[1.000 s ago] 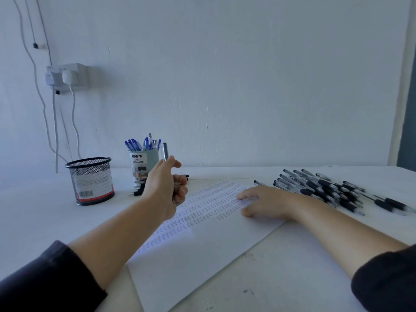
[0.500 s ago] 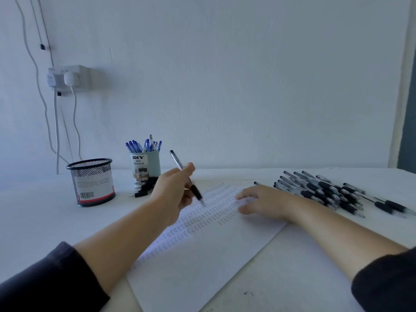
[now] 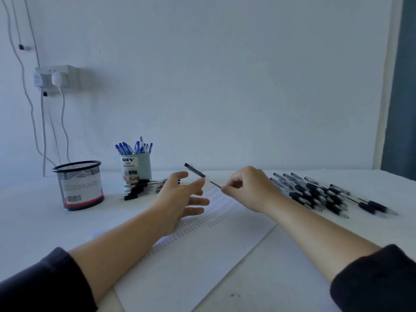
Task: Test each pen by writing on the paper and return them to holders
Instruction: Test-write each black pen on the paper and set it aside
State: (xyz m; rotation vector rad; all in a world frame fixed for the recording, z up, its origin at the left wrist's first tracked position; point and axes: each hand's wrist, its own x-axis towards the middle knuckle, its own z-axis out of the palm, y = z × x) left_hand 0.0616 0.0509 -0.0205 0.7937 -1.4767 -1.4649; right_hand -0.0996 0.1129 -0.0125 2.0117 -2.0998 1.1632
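Pen (image 3: 195, 170) pinched by right hand (image 3: 248, 190) fingers; left hand (image 3: 180, 199) fingers spread, thumb touching it.

The paper (image 3: 193, 264) is thin, matt and white, printed with rows of small marks, and lies on a smooth, dull white tabletop (image 3: 292, 273). The black holder (image 3: 79, 185) is wire mesh with a glossy paper label; the pale teal holder (image 3: 135, 168) looks like smooth matt plastic. The loose pens (image 3: 315, 192) have clear, shiny plastic barrels and matt black grips.
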